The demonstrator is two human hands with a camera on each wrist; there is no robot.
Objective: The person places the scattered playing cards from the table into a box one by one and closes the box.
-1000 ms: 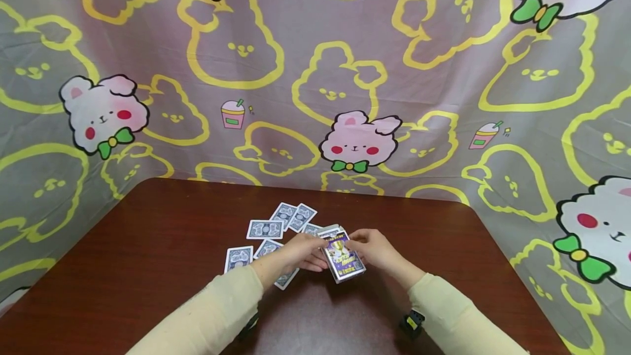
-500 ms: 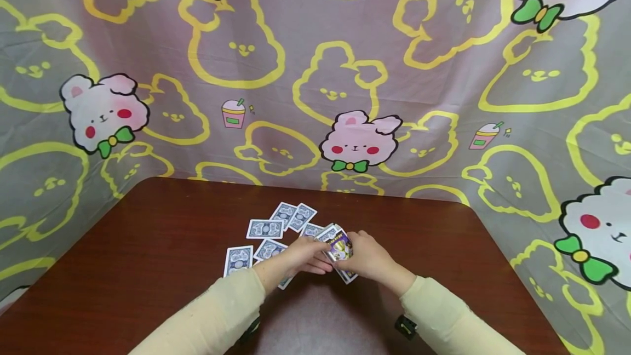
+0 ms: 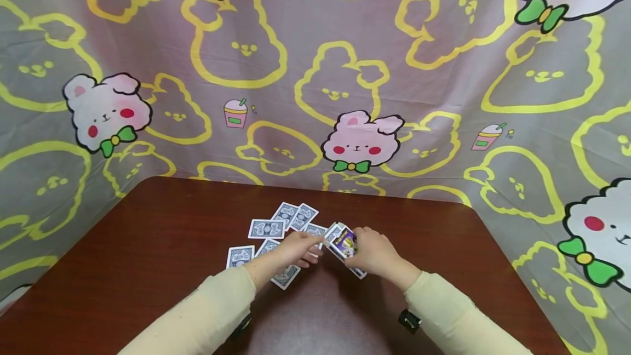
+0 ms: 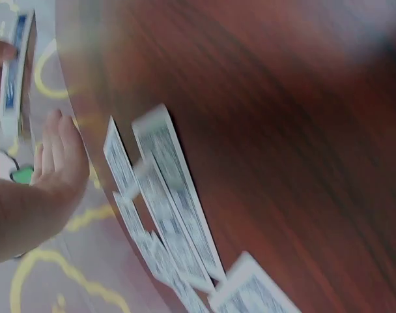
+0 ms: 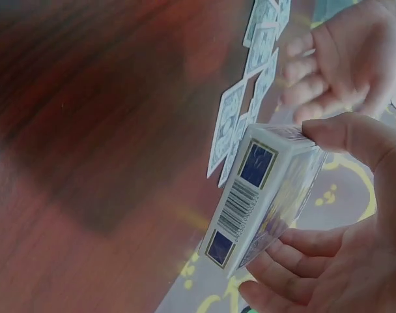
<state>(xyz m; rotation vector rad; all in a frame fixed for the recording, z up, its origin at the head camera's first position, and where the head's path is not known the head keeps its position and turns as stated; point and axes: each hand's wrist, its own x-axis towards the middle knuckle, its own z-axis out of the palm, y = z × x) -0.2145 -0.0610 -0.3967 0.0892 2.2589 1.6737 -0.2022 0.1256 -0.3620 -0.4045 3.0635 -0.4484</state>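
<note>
My right hand [image 3: 373, 252] grips a playing-card box [image 3: 344, 241] above the table, thumb on one side and fingers on the other. The box has a purple and yellow front; the right wrist view shows its white end with a barcode [image 5: 238, 206]. My left hand [image 3: 296, 248] is held just left of the box, fingers loosely extended and holding nothing. In the left wrist view a gap separates the left hand [image 4: 55, 176] from the box [image 4: 17, 72]. Under and beyond the left hand, several playing cards [image 3: 267, 229] with blue-and-white backs lie spread on the table, partly covered by it.
The dark reddish-brown table [image 3: 172, 245] extends on both sides of the arms. A grey cloth [image 3: 276, 81] with yellow outlines and white bunny faces hangs behind and beside it. Dark wrist straps [image 3: 409, 320] show below the sleeves.
The left hand has let go of the card box and moved slightly left. The right hand has shifted its grip further round the box, which is now tilted. The loose cards lie as before.
</note>
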